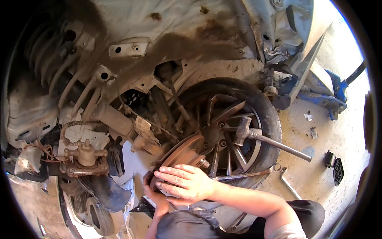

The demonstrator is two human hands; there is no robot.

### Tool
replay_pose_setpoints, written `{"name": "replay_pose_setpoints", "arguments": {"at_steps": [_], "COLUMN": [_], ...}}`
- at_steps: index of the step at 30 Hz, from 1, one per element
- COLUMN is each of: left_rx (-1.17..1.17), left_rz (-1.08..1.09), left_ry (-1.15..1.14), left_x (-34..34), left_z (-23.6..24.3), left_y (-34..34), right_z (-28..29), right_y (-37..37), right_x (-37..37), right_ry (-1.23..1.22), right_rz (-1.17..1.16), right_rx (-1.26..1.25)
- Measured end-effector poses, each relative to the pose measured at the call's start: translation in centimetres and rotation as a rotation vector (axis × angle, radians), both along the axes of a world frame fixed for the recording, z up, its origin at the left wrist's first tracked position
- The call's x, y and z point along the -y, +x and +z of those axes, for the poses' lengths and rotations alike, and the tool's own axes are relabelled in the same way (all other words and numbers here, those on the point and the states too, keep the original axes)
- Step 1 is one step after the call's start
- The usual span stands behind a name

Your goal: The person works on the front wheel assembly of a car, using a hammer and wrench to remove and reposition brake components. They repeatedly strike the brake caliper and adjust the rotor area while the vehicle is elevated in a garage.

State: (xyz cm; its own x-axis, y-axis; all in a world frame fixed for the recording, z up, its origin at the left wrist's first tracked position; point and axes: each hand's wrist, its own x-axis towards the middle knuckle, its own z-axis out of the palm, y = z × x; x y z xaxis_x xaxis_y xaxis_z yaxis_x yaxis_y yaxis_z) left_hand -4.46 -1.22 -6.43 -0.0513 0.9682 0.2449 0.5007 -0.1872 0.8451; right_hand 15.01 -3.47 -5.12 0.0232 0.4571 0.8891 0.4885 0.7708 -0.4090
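A rusty brake disc (181, 149) stands on the hub, with a wheel stud showing on its near side. Across the lower part of the disc lies my right hand (184, 184), fingers together and bent over its edge. My left hand (158, 200) is below and mostly hidden behind the right one, its fingers around the disc's lower left edge. A dirty brake caliper (86, 156) hangs at the left, away from both hands. Behind the disc, a drive shaft (175, 95) runs up into the underbody.
A tyre on a spoked wheel (223, 85) lies beyond the disc. On it rest a hammer (278, 146) and a spanner (250, 174). A bent wrench (289, 183) and a black pedal-like part (338, 172) lie at right. A blue jack or stand (324, 102) is farther off; a coil spring (59, 75) hangs left.
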Motion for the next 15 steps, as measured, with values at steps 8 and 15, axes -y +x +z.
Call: {"name": "replay_pose_setpoints", "arguments": {"at_steps": [8, 15], "left_rx": [0.165, -0.019], "left_rz": [-0.091, 0.14], "left_ry": [0.089, -0.05], "left_x": [-1.1, 0.3], "left_z": [-2.3, -6.3], "left_y": [-2.8, -6.3], "right_z": [0.0, -2.0], "right_y": [-0.9, -4.3], "right_x": [-1.3, -1.1], "right_ry": [0.029, 0.12], "right_rz": [0.01, 0.0], "right_rx": [0.098, 0.108]}}
